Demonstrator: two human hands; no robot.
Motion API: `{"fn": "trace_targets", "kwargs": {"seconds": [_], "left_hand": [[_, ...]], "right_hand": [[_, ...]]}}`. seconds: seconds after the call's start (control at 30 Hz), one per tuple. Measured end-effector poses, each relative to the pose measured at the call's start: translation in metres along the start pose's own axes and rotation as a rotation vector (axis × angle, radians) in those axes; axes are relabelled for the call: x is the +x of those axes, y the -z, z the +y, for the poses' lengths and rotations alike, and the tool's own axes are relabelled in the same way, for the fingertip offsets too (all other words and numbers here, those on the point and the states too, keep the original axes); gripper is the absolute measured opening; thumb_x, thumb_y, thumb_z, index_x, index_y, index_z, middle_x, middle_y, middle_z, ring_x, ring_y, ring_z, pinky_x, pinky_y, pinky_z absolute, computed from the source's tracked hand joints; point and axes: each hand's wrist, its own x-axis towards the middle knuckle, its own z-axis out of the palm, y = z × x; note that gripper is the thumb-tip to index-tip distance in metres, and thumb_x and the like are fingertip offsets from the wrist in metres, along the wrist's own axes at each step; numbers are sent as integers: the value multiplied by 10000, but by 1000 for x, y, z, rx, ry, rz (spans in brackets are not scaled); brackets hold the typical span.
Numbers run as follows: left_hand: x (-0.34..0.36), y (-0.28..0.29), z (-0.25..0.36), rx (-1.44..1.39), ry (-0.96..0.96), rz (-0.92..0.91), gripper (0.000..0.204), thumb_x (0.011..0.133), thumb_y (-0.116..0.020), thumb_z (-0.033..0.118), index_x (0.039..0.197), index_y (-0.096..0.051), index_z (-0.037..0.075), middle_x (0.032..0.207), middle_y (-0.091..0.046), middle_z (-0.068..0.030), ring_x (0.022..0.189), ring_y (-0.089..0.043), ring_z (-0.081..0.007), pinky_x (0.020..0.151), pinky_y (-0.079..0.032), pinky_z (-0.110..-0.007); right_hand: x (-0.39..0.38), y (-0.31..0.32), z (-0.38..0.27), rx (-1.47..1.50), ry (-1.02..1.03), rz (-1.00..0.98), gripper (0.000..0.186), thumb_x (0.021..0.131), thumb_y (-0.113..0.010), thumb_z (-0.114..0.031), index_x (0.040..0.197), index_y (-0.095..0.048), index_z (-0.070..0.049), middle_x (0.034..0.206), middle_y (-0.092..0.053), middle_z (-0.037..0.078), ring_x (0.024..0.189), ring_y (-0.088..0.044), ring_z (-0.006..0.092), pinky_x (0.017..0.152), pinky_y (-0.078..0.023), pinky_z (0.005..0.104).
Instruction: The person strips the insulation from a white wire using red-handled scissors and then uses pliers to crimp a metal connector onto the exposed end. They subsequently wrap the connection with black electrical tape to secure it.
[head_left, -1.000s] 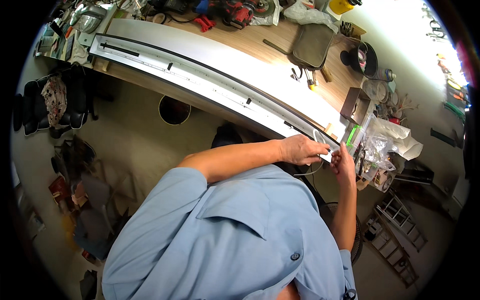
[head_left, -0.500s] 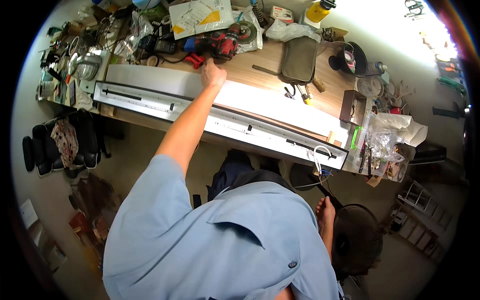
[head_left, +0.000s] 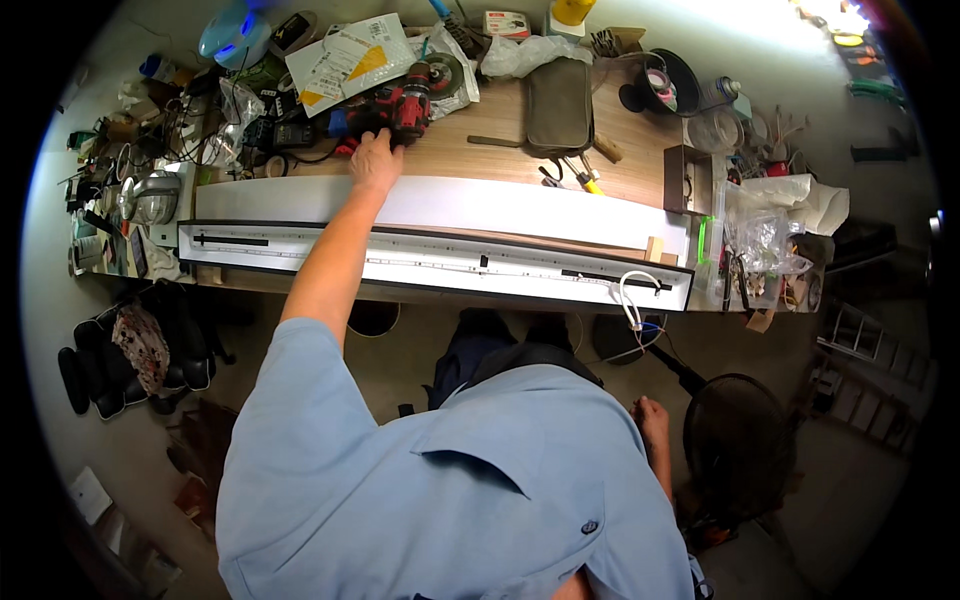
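The desk (head_left: 490,108) is lined along its front edge by a long, black-rimmed white housing (head_left: 430,258), behind which a white panel (head_left: 520,205) is laid. Bare wood is left open between a dark pouch (head_left: 558,108) and the red drill (head_left: 410,103). The drill is met by the left hand's (head_left: 376,163) fingertips; the right hand (head_left: 652,418) is kept curled, clear of the desk edge. Whether anything is gripped by either cannot be told.
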Motion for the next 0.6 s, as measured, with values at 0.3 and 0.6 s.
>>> {"fn": "trace_targets", "kwargs": {"seconds": [0.3,0.6], "left_hand": [[-27,28,17,-19,10,-27,335,886,-724,422,1006,-738,110,1057,-681,-173,1003,-668,-374,904,-528,-481],[-200,131,182,-1879,128,-924,324,1088,-516,284,1149,-668,5,1173,-716,-123,1089,-681,-192,994,-552,-406]], "right_hand": [[30,-2,-56,-8,200,4,288,1031,-625,-322,986,-682,-44,810,-678,24,642,-603,102,533,-449,252],[-50,-46,-200,323,669,10,218,1038,-637,-199,1135,-678,-8,934,-705,44,753,-633,86,671,-509,227]]}}
